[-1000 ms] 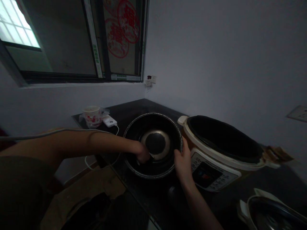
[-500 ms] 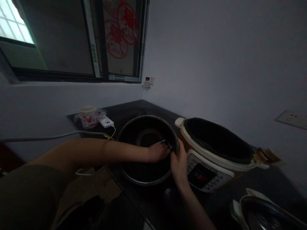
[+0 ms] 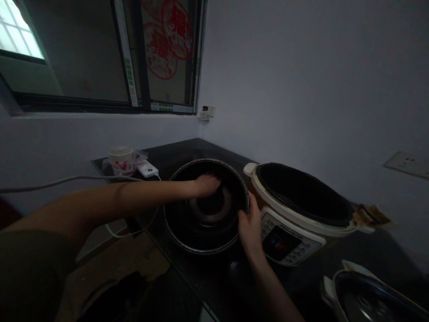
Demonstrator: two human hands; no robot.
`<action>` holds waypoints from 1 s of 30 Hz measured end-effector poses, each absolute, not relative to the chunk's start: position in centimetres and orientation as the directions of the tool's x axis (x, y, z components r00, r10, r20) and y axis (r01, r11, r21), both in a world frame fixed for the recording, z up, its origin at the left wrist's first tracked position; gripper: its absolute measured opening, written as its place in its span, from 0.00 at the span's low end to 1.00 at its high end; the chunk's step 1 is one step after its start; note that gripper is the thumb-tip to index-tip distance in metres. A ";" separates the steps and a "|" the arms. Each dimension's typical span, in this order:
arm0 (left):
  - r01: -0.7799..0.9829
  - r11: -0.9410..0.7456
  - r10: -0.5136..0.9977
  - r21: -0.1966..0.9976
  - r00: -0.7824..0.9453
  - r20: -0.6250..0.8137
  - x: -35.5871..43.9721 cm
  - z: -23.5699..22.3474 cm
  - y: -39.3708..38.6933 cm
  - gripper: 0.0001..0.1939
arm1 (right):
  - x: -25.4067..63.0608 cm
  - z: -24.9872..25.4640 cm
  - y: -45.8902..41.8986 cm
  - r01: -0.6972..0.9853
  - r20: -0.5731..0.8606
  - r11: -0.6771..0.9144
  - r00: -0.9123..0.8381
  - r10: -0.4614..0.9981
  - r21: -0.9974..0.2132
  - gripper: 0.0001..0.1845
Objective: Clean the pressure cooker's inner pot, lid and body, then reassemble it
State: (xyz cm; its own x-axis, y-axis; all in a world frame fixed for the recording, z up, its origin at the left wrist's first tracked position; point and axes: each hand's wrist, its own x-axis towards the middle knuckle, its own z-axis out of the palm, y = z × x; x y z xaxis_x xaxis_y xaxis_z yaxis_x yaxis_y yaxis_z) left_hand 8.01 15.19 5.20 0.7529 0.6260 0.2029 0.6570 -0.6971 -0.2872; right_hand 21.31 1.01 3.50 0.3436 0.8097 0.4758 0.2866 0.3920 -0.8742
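Note:
A round black inner pot (image 3: 191, 239) with a pale rim stands on the dark counter. My left hand (image 3: 207, 185) reaches into it and presses at the far part of the inside. Its fingers are curled and in deep shadow, so what they hold cannot be made out. With the thumb over the rim and the fingers outside, my right hand (image 3: 250, 226) grips the pot's right edge. Close by on the right stands an open electric pressure cooker (image 3: 288, 241), white-rimmed, with a control panel on its front.
At lower right lies the cooker's lid (image 3: 365, 297). A paper cup in plastic (image 3: 121, 162) and a white power bank (image 3: 147, 169) with a cable sit at the back left. The counter (image 3: 181, 150) meets the wall. A brownish folded piece (image 3: 373, 216) rests by the cooker's right handle.
My left hand has swept from the pot's right inner side toward its far inner side, up and left in view. The right hand keeps its hold on the rim.

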 end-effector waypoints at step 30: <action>0.599 -0.750 0.585 -0.281 0.799 0.143 9.3 3.3 12.7 0.20 | 21.6 2.9 1.4 0.256 0.469 0.396 0.378 0.798 -0.882 0.33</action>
State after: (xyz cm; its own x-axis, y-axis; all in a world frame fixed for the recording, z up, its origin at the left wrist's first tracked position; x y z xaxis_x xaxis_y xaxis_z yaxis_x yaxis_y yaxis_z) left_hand 9.25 12.69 3.33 0.7986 0.5847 0.1431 0.5992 -0.7497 -0.2810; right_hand 21.60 1.39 2.93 0.3780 0.7985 0.4686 0.2558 0.3963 -0.8818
